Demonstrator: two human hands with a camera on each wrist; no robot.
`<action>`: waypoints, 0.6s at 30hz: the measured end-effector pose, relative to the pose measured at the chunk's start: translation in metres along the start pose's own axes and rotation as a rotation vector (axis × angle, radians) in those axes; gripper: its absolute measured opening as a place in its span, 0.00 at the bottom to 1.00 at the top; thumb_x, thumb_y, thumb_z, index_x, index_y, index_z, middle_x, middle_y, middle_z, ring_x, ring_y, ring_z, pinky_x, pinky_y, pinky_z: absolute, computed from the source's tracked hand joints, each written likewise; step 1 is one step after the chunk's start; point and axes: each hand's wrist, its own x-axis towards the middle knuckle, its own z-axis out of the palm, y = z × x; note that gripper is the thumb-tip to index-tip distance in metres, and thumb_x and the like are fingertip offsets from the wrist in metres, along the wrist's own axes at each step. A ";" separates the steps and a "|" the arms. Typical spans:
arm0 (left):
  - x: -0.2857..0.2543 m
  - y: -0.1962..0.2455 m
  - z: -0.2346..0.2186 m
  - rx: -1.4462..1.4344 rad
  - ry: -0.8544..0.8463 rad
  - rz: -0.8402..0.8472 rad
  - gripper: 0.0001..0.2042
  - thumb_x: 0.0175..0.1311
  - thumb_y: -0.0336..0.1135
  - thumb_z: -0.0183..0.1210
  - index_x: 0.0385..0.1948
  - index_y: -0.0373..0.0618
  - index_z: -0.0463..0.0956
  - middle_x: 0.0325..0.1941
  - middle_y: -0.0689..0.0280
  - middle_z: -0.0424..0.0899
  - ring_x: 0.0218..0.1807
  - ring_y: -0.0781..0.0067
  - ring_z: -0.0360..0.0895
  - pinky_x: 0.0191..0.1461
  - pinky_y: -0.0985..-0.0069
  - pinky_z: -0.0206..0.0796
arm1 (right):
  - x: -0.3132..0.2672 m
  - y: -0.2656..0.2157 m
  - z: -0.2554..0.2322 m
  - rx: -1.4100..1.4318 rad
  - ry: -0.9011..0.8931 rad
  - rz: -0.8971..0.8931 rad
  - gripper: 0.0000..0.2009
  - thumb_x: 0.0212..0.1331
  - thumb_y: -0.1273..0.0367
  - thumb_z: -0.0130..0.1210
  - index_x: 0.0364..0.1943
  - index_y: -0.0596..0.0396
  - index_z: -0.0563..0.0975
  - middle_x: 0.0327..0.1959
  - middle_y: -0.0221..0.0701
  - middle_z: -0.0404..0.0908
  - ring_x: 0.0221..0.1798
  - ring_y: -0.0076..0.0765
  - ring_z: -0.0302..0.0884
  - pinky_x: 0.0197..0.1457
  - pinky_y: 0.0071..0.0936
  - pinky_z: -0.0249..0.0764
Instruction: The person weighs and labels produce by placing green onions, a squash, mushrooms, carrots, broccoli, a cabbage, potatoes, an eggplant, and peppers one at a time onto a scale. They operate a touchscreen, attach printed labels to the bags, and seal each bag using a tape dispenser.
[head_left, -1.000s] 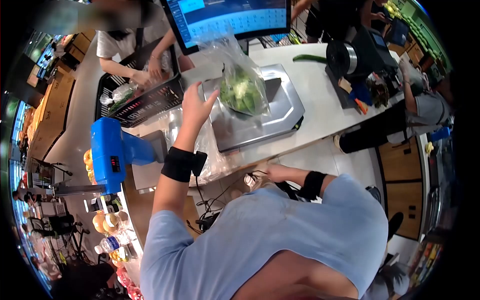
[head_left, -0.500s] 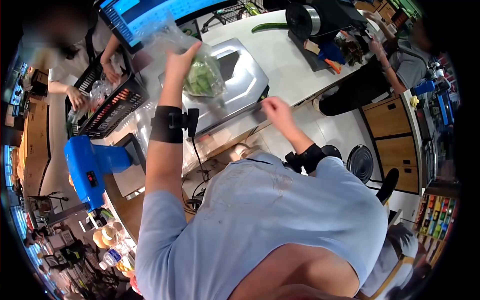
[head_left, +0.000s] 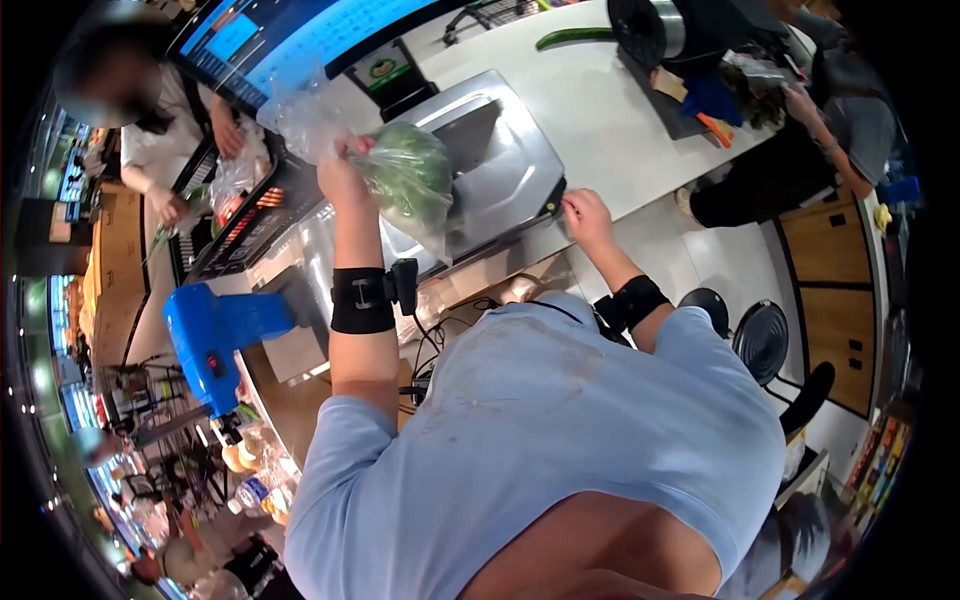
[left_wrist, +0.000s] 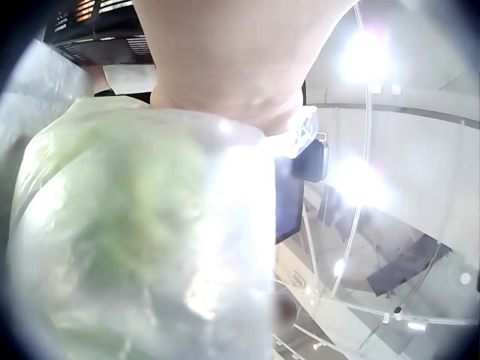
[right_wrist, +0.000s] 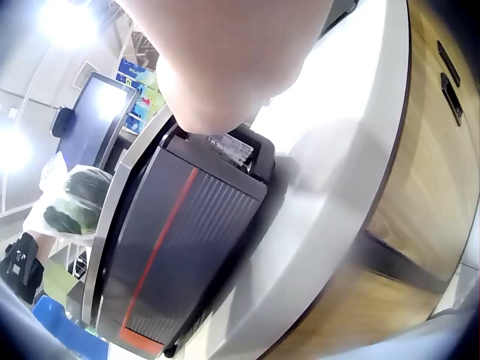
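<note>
My left hand grips the gathered neck of a clear plastic bag with a green leafy vegetable inside. The bag hangs over the left part of a metal-topped weighing scale. Close up in the left wrist view, the bag fills the lower left, blurred. Loosely curled, my right hand is at the scale's near right corner. From the right wrist, the back of that hand overlaps the corner of the grey scale body and hides its fingertips.
A monitor stands behind the scale. At left, another person's hands reach over a black basket of bagged produce. A blue device is nearer me. A cucumber and a black machine sit farther right.
My left hand has gone from spread beside the bag to gripping its neck, and the bag has shifted left. My right hand has come up from below the counter edge to the scale's corner.
</note>
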 end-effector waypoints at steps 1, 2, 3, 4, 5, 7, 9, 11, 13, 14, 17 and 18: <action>0.001 0.002 -0.007 0.013 0.015 0.009 0.10 0.64 0.35 0.44 0.26 0.39 0.67 0.21 0.65 0.68 0.30 0.66 0.70 0.48 0.69 0.65 | 0.001 -0.002 -0.001 0.019 -0.009 -0.006 0.05 0.50 0.73 0.56 0.31 0.57 0.77 0.33 0.37 0.77 0.40 0.46 0.74 0.43 0.36 0.72; 0.001 0.004 -0.012 -0.047 -0.035 0.006 0.10 0.63 0.34 0.43 0.24 0.40 0.66 0.21 0.64 0.67 0.33 0.65 0.69 0.50 0.69 0.63 | 0.002 -0.002 -0.002 0.005 -0.009 -0.008 0.04 0.51 0.73 0.56 0.31 0.58 0.77 0.33 0.37 0.77 0.39 0.46 0.74 0.43 0.36 0.72; 0.000 0.007 -0.018 -0.107 -0.087 0.002 0.10 0.63 0.33 0.41 0.22 0.40 0.65 0.21 0.63 0.67 0.35 0.64 0.68 0.52 0.68 0.61 | 0.001 -0.002 -0.002 -0.010 -0.010 -0.010 0.04 0.51 0.74 0.55 0.31 0.58 0.77 0.33 0.37 0.77 0.39 0.46 0.74 0.43 0.36 0.72; -0.010 0.018 -0.012 -0.148 -0.025 -0.022 0.09 0.61 0.33 0.41 0.22 0.42 0.64 0.19 0.65 0.64 0.34 0.66 0.65 0.55 0.69 0.59 | -0.001 -0.002 0.000 -0.009 0.012 -0.010 0.04 0.51 0.74 0.56 0.31 0.58 0.78 0.33 0.37 0.78 0.38 0.46 0.74 0.43 0.35 0.72; -0.017 0.029 -0.009 -0.140 -0.011 -0.015 0.09 0.61 0.33 0.41 0.22 0.42 0.64 0.19 0.65 0.64 0.34 0.66 0.65 0.55 0.69 0.59 | -0.003 -0.001 0.002 0.004 0.002 -0.015 0.04 0.51 0.74 0.56 0.31 0.58 0.78 0.33 0.37 0.78 0.38 0.46 0.74 0.43 0.35 0.72; -0.024 0.047 -0.006 -0.312 -0.180 0.061 0.09 0.60 0.34 0.41 0.22 0.44 0.64 0.18 0.68 0.60 0.30 0.69 0.61 0.56 0.69 0.57 | -0.007 0.002 0.006 0.013 0.065 -0.009 0.04 0.50 0.75 0.57 0.30 0.58 0.78 0.33 0.37 0.79 0.38 0.46 0.74 0.43 0.35 0.72; -0.027 0.061 -0.005 -0.296 -0.216 0.100 0.08 0.59 0.34 0.41 0.22 0.45 0.64 0.17 0.70 0.57 0.28 0.72 0.57 0.57 0.70 0.55 | -0.006 0.003 0.009 0.031 0.082 -0.024 0.04 0.50 0.76 0.57 0.30 0.58 0.79 0.33 0.37 0.79 0.38 0.45 0.75 0.43 0.34 0.72; -0.033 0.073 0.000 -0.389 -0.268 0.093 0.07 0.58 0.36 0.44 0.23 0.46 0.65 0.15 0.71 0.58 0.26 0.72 0.61 0.56 0.67 0.59 | -0.005 0.002 0.009 0.017 0.101 -0.004 0.03 0.51 0.76 0.56 0.30 0.58 0.79 0.33 0.37 0.79 0.38 0.45 0.75 0.43 0.34 0.72; -0.040 0.083 0.004 -0.444 -0.253 0.068 0.07 0.58 0.36 0.43 0.23 0.47 0.66 0.15 0.71 0.58 0.26 0.72 0.60 0.57 0.67 0.59 | -0.008 0.003 0.010 0.048 0.094 -0.014 0.03 0.51 0.77 0.56 0.30 0.58 0.79 0.32 0.37 0.79 0.38 0.44 0.75 0.43 0.34 0.72; -0.042 0.087 0.005 -0.502 -0.247 0.033 0.08 0.59 0.36 0.43 0.23 0.47 0.66 0.15 0.71 0.58 0.26 0.72 0.60 0.57 0.67 0.59 | -0.008 0.004 0.011 0.041 0.110 -0.017 0.03 0.51 0.77 0.56 0.30 0.58 0.79 0.32 0.37 0.79 0.38 0.45 0.75 0.44 0.34 0.72; -0.048 0.092 0.003 -0.632 -0.247 -0.016 0.09 0.61 0.36 0.41 0.23 0.47 0.66 0.15 0.72 0.58 0.27 0.72 0.61 0.57 0.67 0.59 | -0.016 0.024 0.007 -0.008 0.142 -0.006 0.03 0.53 0.76 0.56 0.31 0.58 0.78 0.31 0.35 0.79 0.38 0.41 0.76 0.43 0.31 0.72; -0.048 0.092 -0.001 -0.630 -0.240 -0.005 0.09 0.61 0.36 0.41 0.23 0.47 0.66 0.15 0.72 0.58 0.27 0.72 0.61 0.57 0.67 0.59 | -0.017 0.034 0.003 0.107 0.218 0.207 0.02 0.55 0.75 0.55 0.32 0.58 0.78 0.31 0.33 0.79 0.38 0.36 0.76 0.42 0.29 0.72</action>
